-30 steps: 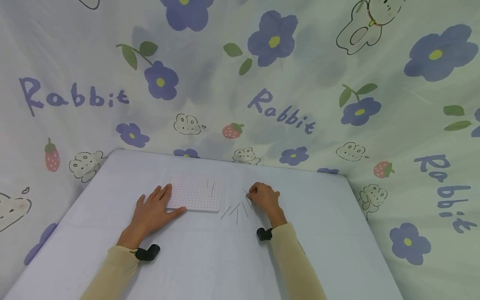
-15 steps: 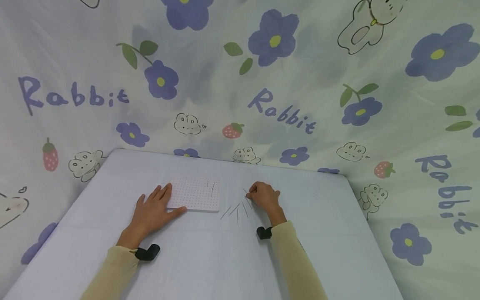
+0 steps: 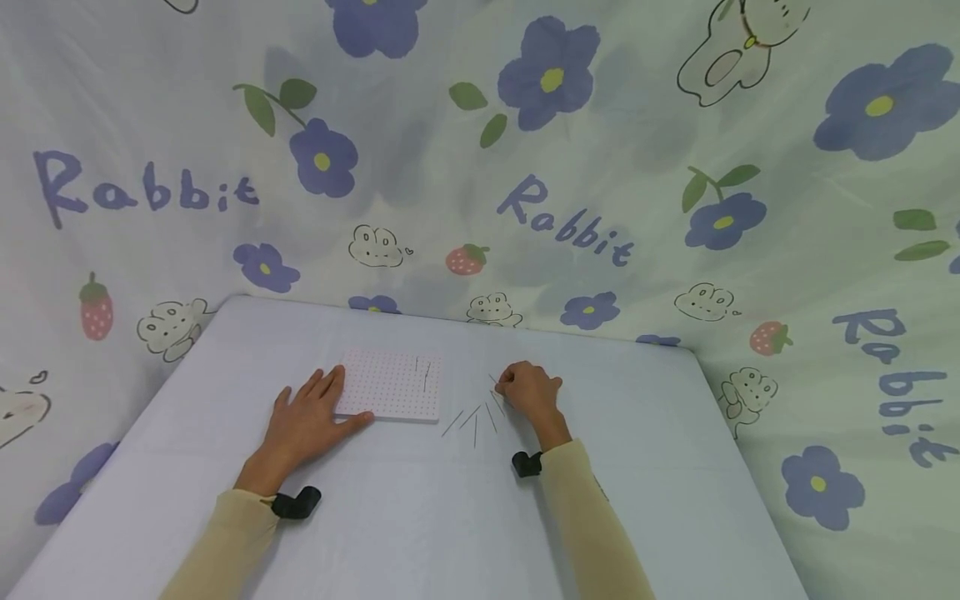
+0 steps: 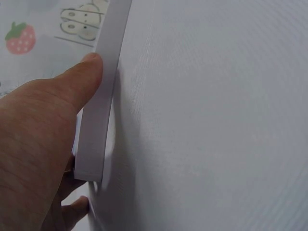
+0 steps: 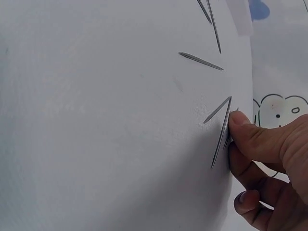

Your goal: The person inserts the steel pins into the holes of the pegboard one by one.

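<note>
A white board [image 3: 382, 392] dotted with a grid of small holes lies on the table. My left hand [image 3: 307, 425] touches its near left corner, fingers spread along the left side and thumb against the front edge [image 4: 98, 130]. Several thin metal needles [image 4: 74, 42] stand up from the board's right part. To the right of the board, my right hand [image 3: 531, 390] is low over the table, thumb and index finger pinching a thin needle [image 5: 226, 139] that their tips partly hide. Several more loose needles [image 5: 201, 61] lie fanned out beside that hand, two meeting in a V.
A white cloth covers the table [image 3: 420, 517]. Behind it and at both sides hangs a curtain [image 3: 420, 192] printed with flowers, rabbits and strawberries. A black wrist camera [image 3: 297, 502] sits on the left wrist, another black camera [image 3: 527, 464] on the right.
Both hands stay in nearly the same places, with the right fingers still at the same needle. The head view has shifted very slightly.
</note>
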Tool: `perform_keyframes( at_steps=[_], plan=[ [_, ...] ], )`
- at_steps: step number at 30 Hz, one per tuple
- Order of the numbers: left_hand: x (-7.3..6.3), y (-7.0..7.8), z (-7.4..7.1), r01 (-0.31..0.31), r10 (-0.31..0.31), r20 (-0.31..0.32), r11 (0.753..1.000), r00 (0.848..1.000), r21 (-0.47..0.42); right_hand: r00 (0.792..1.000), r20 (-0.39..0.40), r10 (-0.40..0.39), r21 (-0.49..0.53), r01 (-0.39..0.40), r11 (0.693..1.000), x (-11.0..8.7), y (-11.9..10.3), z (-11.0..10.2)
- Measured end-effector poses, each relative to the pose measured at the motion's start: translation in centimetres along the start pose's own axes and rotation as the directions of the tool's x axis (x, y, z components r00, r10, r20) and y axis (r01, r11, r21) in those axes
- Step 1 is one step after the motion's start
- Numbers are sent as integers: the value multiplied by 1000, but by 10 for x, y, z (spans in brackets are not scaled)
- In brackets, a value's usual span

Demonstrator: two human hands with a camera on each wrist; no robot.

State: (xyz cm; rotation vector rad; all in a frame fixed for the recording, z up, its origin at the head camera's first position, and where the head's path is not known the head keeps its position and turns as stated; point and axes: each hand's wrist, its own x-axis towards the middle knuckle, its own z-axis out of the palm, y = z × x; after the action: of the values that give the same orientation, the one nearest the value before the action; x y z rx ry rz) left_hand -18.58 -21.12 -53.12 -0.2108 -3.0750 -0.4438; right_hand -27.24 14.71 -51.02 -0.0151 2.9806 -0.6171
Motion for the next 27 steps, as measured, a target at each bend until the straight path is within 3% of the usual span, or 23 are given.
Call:
perform_keyframes(
  at_steps=[15,27],
  plan=[
    [-1,-1,0,-6,6,-10,1000,1000,7,996,-74,-49,-84,43,996,-2,-1,8],
    [-1,-1,1,-8,9,-18,1000,1000,11,996,-78,-52,-108,43,993,-4,-2,12]
  ],
)
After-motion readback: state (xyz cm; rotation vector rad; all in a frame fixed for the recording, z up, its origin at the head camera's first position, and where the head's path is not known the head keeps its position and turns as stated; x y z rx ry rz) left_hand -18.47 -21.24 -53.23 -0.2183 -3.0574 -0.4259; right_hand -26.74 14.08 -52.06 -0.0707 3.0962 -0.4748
